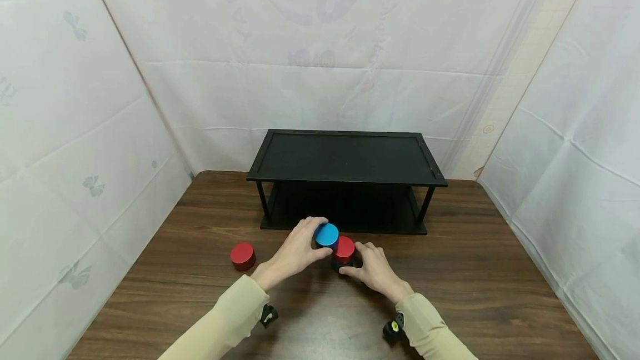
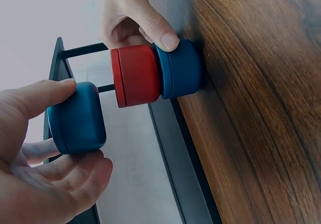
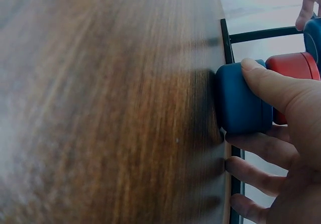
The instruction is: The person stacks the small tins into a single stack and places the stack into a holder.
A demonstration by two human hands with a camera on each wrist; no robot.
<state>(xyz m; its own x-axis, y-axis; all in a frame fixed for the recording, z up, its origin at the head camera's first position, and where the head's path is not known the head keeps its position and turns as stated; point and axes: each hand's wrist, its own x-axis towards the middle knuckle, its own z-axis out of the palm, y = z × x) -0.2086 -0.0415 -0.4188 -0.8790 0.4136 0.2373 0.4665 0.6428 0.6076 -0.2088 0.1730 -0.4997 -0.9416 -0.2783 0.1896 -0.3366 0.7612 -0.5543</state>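
Note:
My left hand (image 1: 295, 249) holds a blue round tin (image 1: 326, 235) between thumb and fingers, raised off the table. In the left wrist view this blue tin (image 2: 80, 118) is a little above the red tin (image 2: 138, 76) and off to one side, with a gap between them. The red tin (image 1: 344, 249) stands on a second blue tin (image 3: 241, 98), which rests on the table. My right hand (image 1: 375, 270) grips that lower blue tin, thumb on one side and fingers on the other. Another red tin (image 1: 243, 256) sits apart, left of my left hand.
A black two-level rack (image 1: 345, 154) stands behind the tins, its lower shelf close to them. The brown wooden table (image 1: 480, 276) extends to both sides. White sheets (image 1: 310, 71) hang at the back and sides.

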